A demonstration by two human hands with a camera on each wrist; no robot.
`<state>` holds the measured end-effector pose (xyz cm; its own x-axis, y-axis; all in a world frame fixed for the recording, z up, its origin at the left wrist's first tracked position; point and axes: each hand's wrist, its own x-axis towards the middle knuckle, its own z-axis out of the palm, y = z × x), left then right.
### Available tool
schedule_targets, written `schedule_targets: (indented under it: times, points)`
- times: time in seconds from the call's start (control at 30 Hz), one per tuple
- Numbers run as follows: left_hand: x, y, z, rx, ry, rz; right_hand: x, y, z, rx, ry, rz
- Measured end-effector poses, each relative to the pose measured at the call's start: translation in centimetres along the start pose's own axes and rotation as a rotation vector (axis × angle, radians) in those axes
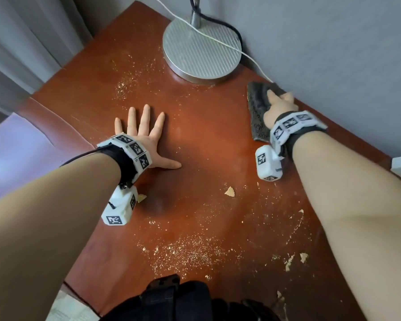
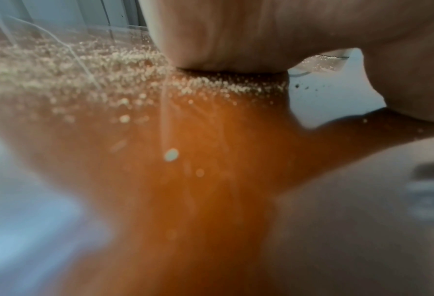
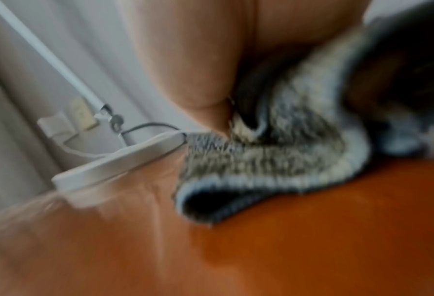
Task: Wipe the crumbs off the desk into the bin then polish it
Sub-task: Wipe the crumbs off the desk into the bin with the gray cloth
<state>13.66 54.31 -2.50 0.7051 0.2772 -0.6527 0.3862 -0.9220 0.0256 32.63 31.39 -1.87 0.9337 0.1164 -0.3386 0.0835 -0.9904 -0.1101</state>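
The reddish-brown desk is strewn with pale crumbs. A larger flake lies mid-desk, and more crumbs lie at the far left. My left hand lies flat on the desk with its fingers spread and holds nothing. In the left wrist view its palm presses down among crumbs. My right hand grips a dark grey cloth against the desk beside the wall. In the right wrist view the cloth bunches under that hand. No bin is in view.
A round metal lamp base stands at the back of the desk, just left of the cloth, seen too as a pale lamp base. A white cable crosses it. The grey wall runs along the right, curtains at left.
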Motion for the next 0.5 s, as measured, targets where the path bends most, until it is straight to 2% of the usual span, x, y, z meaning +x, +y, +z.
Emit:
schedule_targets:
  times: [0.03,0.1,0.2,0.27,0.33,0.4,0.43,0.5]
  points:
    - [0.0,0.0,0.0,0.001,0.001,0.001,-0.9,-0.5,0.5,-0.01,0.003,-0.049]
    - [-0.1,0.1,0.0,0.003,0.005,0.004,-3.3,-1.6,1.3,-0.008,-0.023,-0.277]
    - [-0.4,0.2,-0.2,0.016,0.006,0.002,-7.3,-2.1,2.3,-0.064,-0.206,-0.598]
    - [-0.6,0.3,-0.3,0.02,0.007,0.001,-9.1,-0.7,2.0,-0.033,-0.216,-0.637]
    - [-0.9,0.4,-0.3,0.027,0.019,0.005,-10.2,1.8,0.7,0.124,-0.063,-0.489]
    - [-1.2,0.6,-0.1,0.036,0.023,0.001,-10.8,5.6,-1.1,0.237,0.105,-0.238]
    - [-1.3,0.9,0.0,0.04,0.024,-0.003,-11.1,7.8,-1.8,0.244,0.157,-0.09]
    - [-2.1,1.7,0.6,0.063,0.028,0.017,-12.2,12.6,-2.2,0.196,0.171,0.214]
